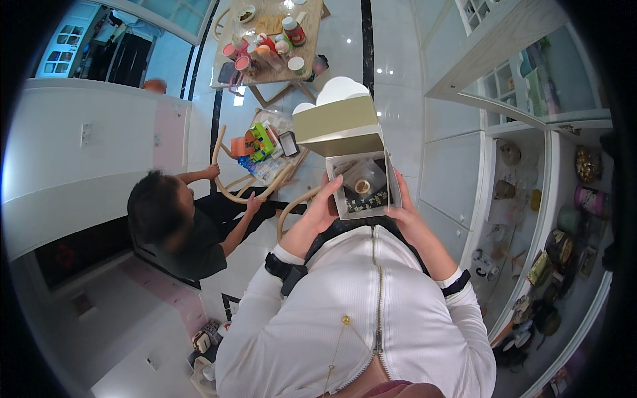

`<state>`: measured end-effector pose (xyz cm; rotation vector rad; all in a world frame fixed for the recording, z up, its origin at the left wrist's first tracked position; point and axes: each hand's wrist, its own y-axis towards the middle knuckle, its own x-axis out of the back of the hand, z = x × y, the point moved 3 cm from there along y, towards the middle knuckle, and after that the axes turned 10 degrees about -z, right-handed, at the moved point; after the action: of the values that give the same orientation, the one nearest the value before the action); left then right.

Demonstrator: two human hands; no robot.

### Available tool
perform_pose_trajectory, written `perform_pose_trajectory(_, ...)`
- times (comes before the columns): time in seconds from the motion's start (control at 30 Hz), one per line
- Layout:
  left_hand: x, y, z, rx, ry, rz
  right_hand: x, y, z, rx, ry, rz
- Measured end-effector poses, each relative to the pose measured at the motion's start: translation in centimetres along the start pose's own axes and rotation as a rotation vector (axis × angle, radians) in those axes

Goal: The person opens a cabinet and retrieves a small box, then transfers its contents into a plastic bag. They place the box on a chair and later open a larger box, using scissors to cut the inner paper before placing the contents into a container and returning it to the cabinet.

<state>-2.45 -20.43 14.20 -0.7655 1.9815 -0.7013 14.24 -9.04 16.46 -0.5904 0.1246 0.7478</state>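
A pale cardboard box (391, 186) is held in front of my chest between both hands. My left hand (323, 204) grips its left side, the thumb on the near left rim. On the opposite side my right hand (405, 209) closes around the wall and lower corner. The olive-gold lid (338, 119) is raised, with a white scalloped flap (346, 89) beyond it. Inside lie clear plastic bags (366, 171) and a small round tan item (362, 186). Beneath them shows a dark surface with small pale marks (368, 201); what it is cannot be made out.
At left, another person (189, 224) holds a wooden chair (226, 189) by its curved rail. Colourful packages (261, 142) and a small open box (288, 144) sit on the seat. A wooden table (221, 59) beyond bears jars and bottles. Glass-doored cabinets (550, 149) with filled shelves stand at right.
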Motion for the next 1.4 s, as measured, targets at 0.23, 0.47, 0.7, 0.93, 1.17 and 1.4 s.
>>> perform_pose_trajectory(0.23, 0.4, 1.1, -1.6, -0.045, 0.0, -0.147, 0.5, -0.6, -0.5, -0.051, -0.005, 0.186)
perform_pose_trajectory(0.47, 2.2, 1.9, -2.9, 0.042, -0.002, -0.131, 2.1, -0.4, 4.7, 0.191, -0.211, -0.028)
perform_pose_trajectory(0.7, 1.0, 0.9, -4.2, -0.013, 0.132, -0.11, 1.0, 0.9, 6.2, 0.251, -0.245, -0.033)
perform_pose_trajectory(0.93, -3.6, -2.3, -5.9, -0.173, 0.35, -0.053, 0.2, 1.9, 5.4, 0.195, -0.074, 0.124)
perform_pose_trajectory(1.17, -3.5, -2.0, -5.6, -0.077, 0.503, -0.167, 1.7, 2.4, 1.5, 0.112, -0.005, -0.033)
perform_pose_trajectory(1.4, -1.8, -0.7, -5.4, -0.18, 0.352, 0.035, 5.2, 2.2, -0.6, -0.066, 0.138, -0.299)
